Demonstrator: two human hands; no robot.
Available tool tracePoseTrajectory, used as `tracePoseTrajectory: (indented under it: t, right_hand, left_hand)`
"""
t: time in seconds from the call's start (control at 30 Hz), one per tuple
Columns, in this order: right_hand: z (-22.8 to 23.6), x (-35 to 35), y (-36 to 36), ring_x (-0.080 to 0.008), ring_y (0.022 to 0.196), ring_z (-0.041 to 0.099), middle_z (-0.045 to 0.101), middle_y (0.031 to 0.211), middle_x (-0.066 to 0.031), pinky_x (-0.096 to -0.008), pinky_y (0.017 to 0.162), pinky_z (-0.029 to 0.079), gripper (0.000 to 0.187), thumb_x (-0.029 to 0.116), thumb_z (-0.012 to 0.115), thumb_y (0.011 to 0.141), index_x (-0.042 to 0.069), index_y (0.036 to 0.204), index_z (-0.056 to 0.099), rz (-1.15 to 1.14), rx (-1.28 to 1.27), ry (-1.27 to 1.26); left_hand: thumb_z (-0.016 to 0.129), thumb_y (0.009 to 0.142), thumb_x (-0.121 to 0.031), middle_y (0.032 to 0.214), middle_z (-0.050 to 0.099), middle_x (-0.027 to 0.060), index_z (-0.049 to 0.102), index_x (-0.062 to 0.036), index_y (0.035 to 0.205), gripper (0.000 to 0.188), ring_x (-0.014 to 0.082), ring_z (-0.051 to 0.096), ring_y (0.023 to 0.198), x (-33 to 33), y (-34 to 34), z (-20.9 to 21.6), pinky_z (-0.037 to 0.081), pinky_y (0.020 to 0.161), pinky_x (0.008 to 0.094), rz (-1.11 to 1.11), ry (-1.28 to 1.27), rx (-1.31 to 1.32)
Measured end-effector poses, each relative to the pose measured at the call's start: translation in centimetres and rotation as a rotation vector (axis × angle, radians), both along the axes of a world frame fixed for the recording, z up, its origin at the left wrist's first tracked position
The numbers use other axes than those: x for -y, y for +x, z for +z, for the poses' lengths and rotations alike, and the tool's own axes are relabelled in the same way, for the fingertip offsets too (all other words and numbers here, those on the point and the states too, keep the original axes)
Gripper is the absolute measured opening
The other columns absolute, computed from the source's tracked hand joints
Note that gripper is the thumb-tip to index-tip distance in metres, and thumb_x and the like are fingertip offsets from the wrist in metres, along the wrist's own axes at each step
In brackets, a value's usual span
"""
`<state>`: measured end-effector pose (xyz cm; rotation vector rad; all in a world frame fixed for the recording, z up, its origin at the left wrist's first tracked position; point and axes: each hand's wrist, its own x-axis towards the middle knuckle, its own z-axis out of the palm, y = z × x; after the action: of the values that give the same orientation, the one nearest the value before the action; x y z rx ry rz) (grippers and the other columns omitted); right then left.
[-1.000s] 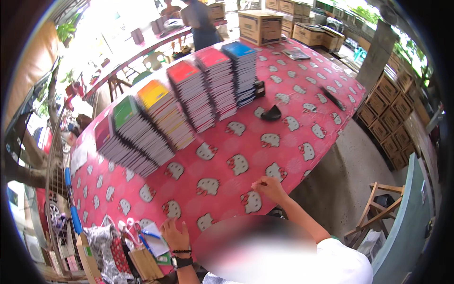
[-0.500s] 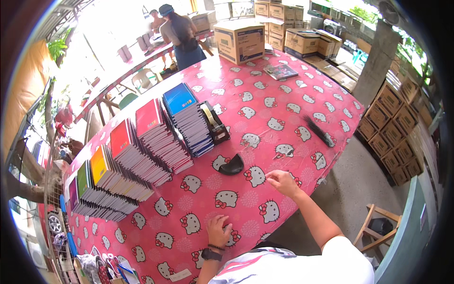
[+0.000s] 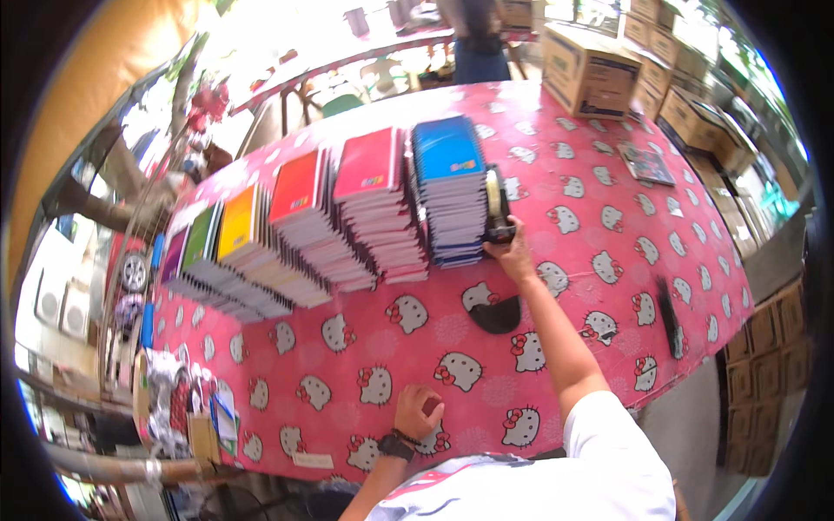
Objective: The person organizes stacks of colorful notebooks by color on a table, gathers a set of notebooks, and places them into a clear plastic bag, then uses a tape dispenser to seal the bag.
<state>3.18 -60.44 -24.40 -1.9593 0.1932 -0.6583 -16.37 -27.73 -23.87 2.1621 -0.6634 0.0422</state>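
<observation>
At the near end of a black tape dispenser point(image 3: 498, 208), my right hand point(image 3: 512, 249) has its fingers closed on the base. The dispenser stands against the right side of a tall stack of blue spiral notebooks point(image 3: 447, 152). My left hand point(image 3: 420, 412) rests on the near part of the pink tablecloth, fingers curled in, with nothing visible in it. Stacks of pink notebooks point(image 3: 367, 165), red notebooks point(image 3: 297, 187), yellow notebooks point(image 3: 239, 224), green notebooks point(image 3: 201, 236) and purple notebooks point(image 3: 174, 252) run in a row to the left.
A black half-round object point(image 3: 497, 315) lies beside my right forearm. Farther right is a black brush-like thing point(image 3: 668, 319). A carton point(image 3: 589, 71) and a flat package point(image 3: 646, 163) sit at the far right. A person point(image 3: 478, 43) stands beyond the table. Pens and bags point(image 3: 195, 399) crowd the near left.
My right hand has reached forward from the near right of the table to the tape dispenser. The head view has swung left, shifting everything rightward. My left hand stays on the table, more curled.
</observation>
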Motion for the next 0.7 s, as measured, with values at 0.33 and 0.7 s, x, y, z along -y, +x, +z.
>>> tracePoseTrajectory:
  t: [0.33, 0.7]
  right_hand:
    - [3.4, -10.5, -14.0, -0.0389, 0.116, 0.033, 0.041, 0.122, -0.0177, -0.049, 0.096, 0.028, 0.077, 0.034, 0.076, 0.058, 0.008, 0.122, 0.044, 0.088, -0.45, -0.736]
    - [5.0, -31.5, -12.9, -0.0385, 0.12, 0.029, 0.036, 0.128, -0.0183, -0.0469, 0.1, 0.027, 0.079, 0.03, 0.077, 0.055, 0.007, 0.122, 0.042, 0.808, -0.032, -0.478]
  left_hand:
    - [0.068, 0.067, -0.023, 0.089, 0.057, 0.0099, 0.061, -0.0071, 0.083, 0.024, 0.0282, 0.052, 0.091, -2.5, -0.9, 0.0, 0.039, 0.084, 0.0389, 0.017, -0.028, -0.104]
    - [0.063, 0.078, -0.01, 0.105, 0.056, 0.0069, 0.054, -0.0059, 0.104, 0.028, 0.0223, 0.056, 0.096, -10.6, 1.1, 2.6, 0.047, 0.083, 0.0372, 0.635, -1.405, -0.806]
